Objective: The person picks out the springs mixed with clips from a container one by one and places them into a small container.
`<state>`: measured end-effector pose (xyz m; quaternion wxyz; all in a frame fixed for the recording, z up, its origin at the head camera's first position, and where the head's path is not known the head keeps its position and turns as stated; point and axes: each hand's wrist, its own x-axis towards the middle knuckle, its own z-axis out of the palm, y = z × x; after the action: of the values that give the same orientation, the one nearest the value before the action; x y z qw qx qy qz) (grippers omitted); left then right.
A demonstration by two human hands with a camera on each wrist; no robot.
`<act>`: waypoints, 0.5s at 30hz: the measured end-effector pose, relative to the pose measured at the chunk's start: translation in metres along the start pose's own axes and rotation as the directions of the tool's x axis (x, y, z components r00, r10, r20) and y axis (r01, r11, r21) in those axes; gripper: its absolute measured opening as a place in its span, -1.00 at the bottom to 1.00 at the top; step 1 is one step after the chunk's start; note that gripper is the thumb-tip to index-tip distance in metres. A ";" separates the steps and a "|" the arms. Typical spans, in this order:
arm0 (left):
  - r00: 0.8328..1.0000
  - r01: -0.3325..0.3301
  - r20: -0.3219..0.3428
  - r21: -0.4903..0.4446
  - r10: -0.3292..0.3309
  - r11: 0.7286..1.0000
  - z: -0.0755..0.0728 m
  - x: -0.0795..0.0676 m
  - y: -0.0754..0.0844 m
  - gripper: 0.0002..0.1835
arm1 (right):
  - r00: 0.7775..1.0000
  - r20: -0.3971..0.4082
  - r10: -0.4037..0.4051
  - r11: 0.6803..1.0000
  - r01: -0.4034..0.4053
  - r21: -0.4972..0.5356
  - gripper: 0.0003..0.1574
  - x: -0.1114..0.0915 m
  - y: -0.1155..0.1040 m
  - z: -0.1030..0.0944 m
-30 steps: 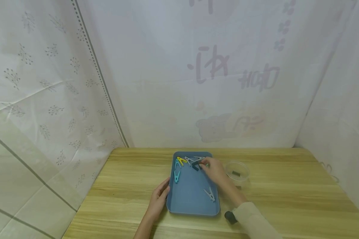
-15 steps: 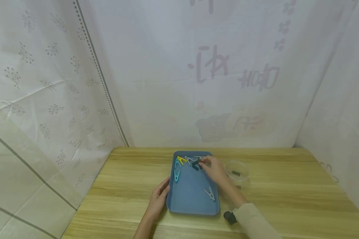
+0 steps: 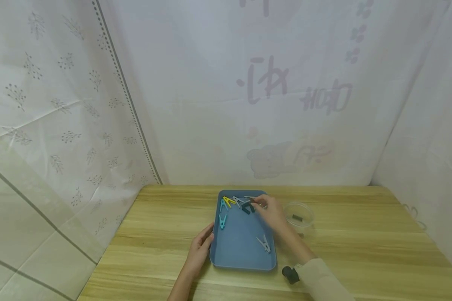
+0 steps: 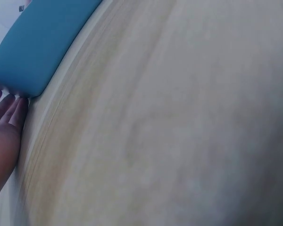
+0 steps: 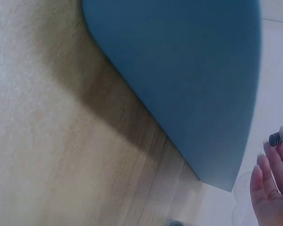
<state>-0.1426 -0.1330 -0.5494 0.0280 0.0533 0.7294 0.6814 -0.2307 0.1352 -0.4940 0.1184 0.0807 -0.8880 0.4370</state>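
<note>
While the head view has the left hand against the blue tray, here's the right hand over the tray's far end, a dark clip just left of its fingertips, a clear dish to its right. Left wrist: fairly straight fingers touch the tray. Right wrist: thumb and finger pinch a dark cylinder!

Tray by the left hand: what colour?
Greyish blue; the tray shows best in the head view.

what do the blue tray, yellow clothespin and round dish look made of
Blue tray: probably matte plastic; smooth, evenly coloured walls.
Yellow clothespin: likely plastic, from its solid bright colour; finish unclear.
Round dish: smooth plastic or glass, being see-through; I can't tell which.
</note>
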 end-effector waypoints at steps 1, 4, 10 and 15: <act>1.000 0.001 0.001 -0.002 -0.001 1.000 0.000 0.000 0.000 -0.47 | 1.000 -0.004 -0.003 1.000 0.003 -0.001 -0.83 0.000 0.000 -0.001; 1.000 -0.001 0.005 -0.005 0.001 1.000 0.000 0.000 0.000 -0.47 | 1.000 -0.017 -0.006 1.000 0.006 0.001 -0.82 -0.002 -0.002 -0.003; 1.000 -0.002 0.003 -0.008 0.002 1.000 0.000 0.000 0.001 -0.47 | 1.000 -0.020 -0.006 1.000 0.007 0.023 -0.82 -0.005 -0.005 -0.006; 1.000 0.002 0.003 -0.012 -0.002 1.000 0.000 0.000 0.000 -0.46 | 0.999 -0.033 0.009 0.999 -0.008 0.034 -0.82 -0.009 -0.009 -0.008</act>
<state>-0.1426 -0.1333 -0.5491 0.0302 0.0537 0.7253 0.6857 -0.2186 0.1368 -0.4849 0.1296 0.0716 -0.8787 0.4538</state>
